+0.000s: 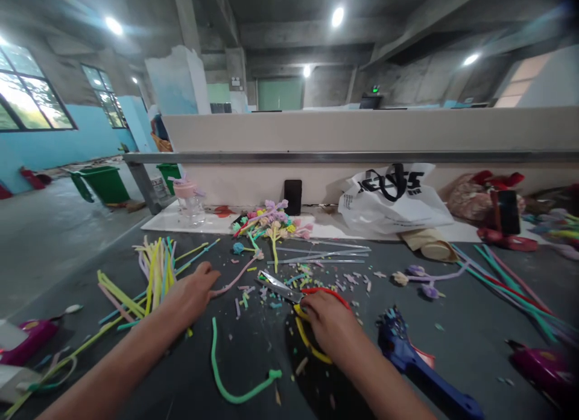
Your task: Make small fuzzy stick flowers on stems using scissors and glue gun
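Note:
My left hand [198, 289] has its fingertips closed at the lower end of a pink pipe-cleaner stem [236, 279], which runs up to a small fuzzy flower. In my right hand [326, 321] is a pair of scissors [281, 288] with silver blades pointing left and a red handle. A yellow loop [312, 343] shows under that hand; whether it belongs to the scissors is hard to make out. Closer to me, a bent green pipe cleaner [221, 387] lies on the dark table. Short colourful clippings [246, 299] are scattered around the blades.
Loose pipe cleaners [156, 269] are piled left. Fuzzy flowers [271, 218] lie in a heap at the back, near clear sticks [325, 252] and a phone [293, 197]. Rightward are a blue-handled tool [418, 372], purple flowers [427, 281] and a white bag [393, 203].

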Tool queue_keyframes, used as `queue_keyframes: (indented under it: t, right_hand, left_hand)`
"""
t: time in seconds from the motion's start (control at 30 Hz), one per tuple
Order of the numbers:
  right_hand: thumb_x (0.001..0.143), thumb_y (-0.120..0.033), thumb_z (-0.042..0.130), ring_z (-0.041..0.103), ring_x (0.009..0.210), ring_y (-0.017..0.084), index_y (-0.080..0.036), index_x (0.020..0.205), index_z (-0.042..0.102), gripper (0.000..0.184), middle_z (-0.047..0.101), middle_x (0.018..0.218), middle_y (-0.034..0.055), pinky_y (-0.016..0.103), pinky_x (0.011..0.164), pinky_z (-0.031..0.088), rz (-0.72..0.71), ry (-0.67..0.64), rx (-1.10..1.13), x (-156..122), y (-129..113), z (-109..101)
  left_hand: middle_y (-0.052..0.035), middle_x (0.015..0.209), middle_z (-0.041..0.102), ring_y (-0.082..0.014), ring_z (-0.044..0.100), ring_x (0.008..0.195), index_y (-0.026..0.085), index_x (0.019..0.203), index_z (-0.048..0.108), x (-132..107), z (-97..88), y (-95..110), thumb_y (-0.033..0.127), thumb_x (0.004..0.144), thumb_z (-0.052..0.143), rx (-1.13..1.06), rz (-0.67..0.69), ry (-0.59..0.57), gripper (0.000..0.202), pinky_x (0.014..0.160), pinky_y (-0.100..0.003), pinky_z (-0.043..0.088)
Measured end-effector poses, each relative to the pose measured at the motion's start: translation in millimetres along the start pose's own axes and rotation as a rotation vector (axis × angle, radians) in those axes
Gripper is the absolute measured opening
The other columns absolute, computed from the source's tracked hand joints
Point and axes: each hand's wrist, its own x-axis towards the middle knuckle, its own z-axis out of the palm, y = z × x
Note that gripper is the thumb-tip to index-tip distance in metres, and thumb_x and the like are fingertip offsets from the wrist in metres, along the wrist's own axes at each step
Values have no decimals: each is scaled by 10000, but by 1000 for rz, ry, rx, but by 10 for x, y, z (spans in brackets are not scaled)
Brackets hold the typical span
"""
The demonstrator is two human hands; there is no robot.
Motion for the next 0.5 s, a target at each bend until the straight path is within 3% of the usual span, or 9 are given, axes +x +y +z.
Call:
queue_keyframes:
  t: [0.17, 0.3, 0.5]
  right_hand:
    - [739, -24, 413, 542, 893, 241, -98, 978, 595, 309, 596, 959, 150, 320, 796, 381, 197, -2, -251, 28, 256, 62]
    - [744, -11, 393, 549, 873, 229, -103, 962, 590, 308, 590, 960, 154, 304, 771, 389, 199, -35, -267, 23, 287, 80]
    - [714, 1, 394, 555, 858, 270, -85, 903, 608, 298, 605, 932, 181, 345, 744, 390, 207, -57, -284, 14, 237, 23]
  left_hand:
    - [-42, 943, 546, -171, 576, 837, 216, 888, 575, 81, 91, 306, 220, 829, 413, -96, 116, 0, 172, 739, -277, 414]
    - [-44, 876, 591, -197, 582, 822, 212, 837, 589, 248, 208, 557, 235, 810, 450, -110, 186, -48, 143, 707, -286, 415]
    - [-49, 874, 609, -203, 576, 846, 207, 845, 567, 364, 340, 708, 289, 811, 457, -146, 196, -36, 141, 719, -288, 408]
